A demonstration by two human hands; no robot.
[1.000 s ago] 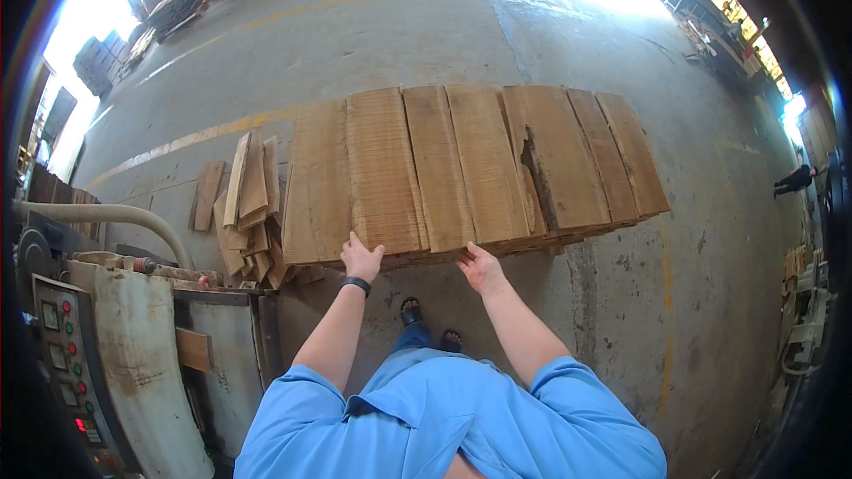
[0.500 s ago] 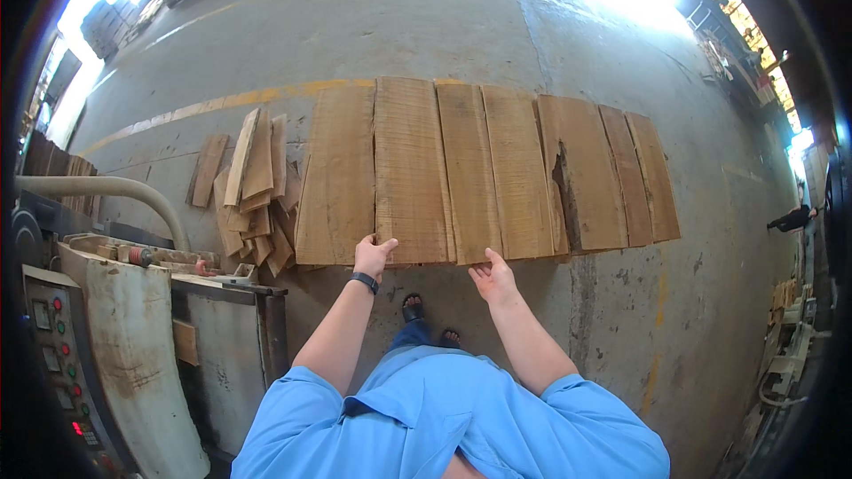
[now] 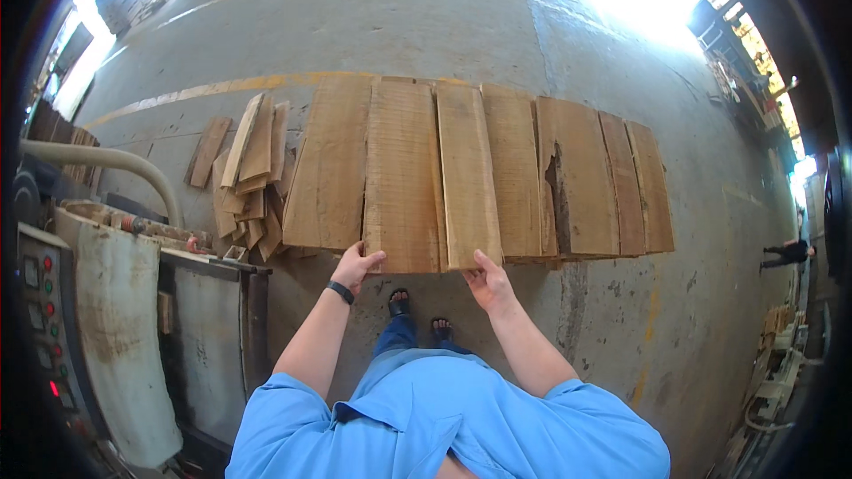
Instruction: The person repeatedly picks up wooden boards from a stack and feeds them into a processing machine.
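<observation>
Head view, looking down: left hand (image 3: 357,264) at the near end of a wide plank (image 3: 401,173), fingers curled over its lower edge, grasping it; right hand (image 3: 488,282) at the near end of the neighbouring narrower plank (image 3: 468,176), thumb up against the end, fingers under the edge, gripping that board. Both planks side by side in the middle of a row of boards (image 3: 577,179), long edges touching, far ends pointing away from the body, near ends right at the fingertips, directly ahead of the chest. Row held up off the concrete floor (image 3: 373,18) on a stack, with further layers showing under the near ends. Dark split in one board to the right of the gripped pair. Left of the row, a loose pile of shorter offcuts (image 3: 253,179), leaning and overlapping. Black wristband (image 3: 340,292) on the left wrist. Lower left, a machine (image 3: 115,319) with a pale curved cover and a control panel with coloured buttons, a hose (image 3: 106,160) arching above it. Far right, another person (image 3: 788,253) standing well apart. Sandalled feet (image 3: 417,315) just below the board ends.
</observation>
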